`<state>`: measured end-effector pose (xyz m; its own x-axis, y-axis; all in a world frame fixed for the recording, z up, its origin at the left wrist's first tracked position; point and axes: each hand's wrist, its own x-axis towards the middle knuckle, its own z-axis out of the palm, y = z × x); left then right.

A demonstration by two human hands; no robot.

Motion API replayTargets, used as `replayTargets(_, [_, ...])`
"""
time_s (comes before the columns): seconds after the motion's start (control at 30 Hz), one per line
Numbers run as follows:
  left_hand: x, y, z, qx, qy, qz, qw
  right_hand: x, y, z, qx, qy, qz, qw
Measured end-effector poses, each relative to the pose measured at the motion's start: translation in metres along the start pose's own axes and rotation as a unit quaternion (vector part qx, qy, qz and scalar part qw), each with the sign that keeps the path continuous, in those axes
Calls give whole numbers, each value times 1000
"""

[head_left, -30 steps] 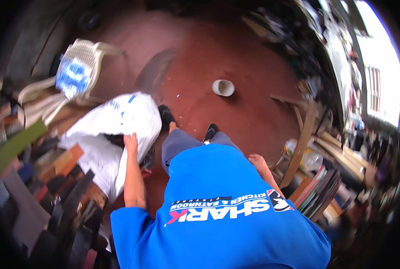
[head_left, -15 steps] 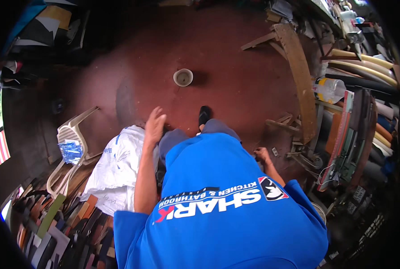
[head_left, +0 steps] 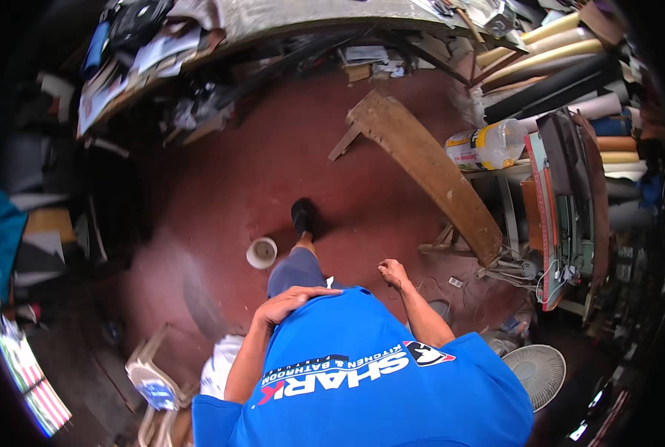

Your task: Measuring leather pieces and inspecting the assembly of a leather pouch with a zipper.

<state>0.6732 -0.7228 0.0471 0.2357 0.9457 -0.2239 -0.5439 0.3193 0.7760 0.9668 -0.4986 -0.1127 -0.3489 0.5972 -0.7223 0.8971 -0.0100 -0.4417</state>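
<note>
My left hand [head_left: 295, 302] lies flat with its fingers stretched along the front of my blue shirt [head_left: 377, 372], near the top of my dark shorts [head_left: 295, 272]. To the right, my right hand [head_left: 393, 273] hangs in the air over the floor, its fingers curled in. Whether anything is inside that curl is hidden. One foot in a black shoe [head_left: 301, 214] is stretched out ahead on the red floor [head_left: 273, 164]. Just left of that leg stands a white bucket [head_left: 261, 253], out of reach of both hands.
A wooden bench [head_left: 422, 171] slants across the right, with a clear plastic bottle [head_left: 489, 145] beside it and material rolls [head_left: 548, 56] behind. Ahead runs a cluttered worktable [head_left: 287, 16]. A round fan [head_left: 535, 376] is near right; a chair [head_left: 150, 372] and white sack [head_left: 220, 365] are near left.
I have stepped forward and the view has turned; the bucket and bench are closer. My left hand has come down from the air onto my shirt. My right hand has swung forward.
</note>
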Motion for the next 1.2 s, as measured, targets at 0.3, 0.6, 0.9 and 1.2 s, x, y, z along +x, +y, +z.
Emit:
replayTargets(0.3, [109,155,-84,189,-148,-44,970,61,-22,-57,74,134,61,986])
replayTargets(0.6, [185,184,-234,590,101,-238,765,143,-109,-72,144,46,82,985])
replayTargets(0.9, [308,293,-283,547,214,-43,808,282,-211,-180,107,92,66,988])
replayTargets(1.2, [413,381,-380,482,177,37,858,373,-297,-278,142,179,85,970])
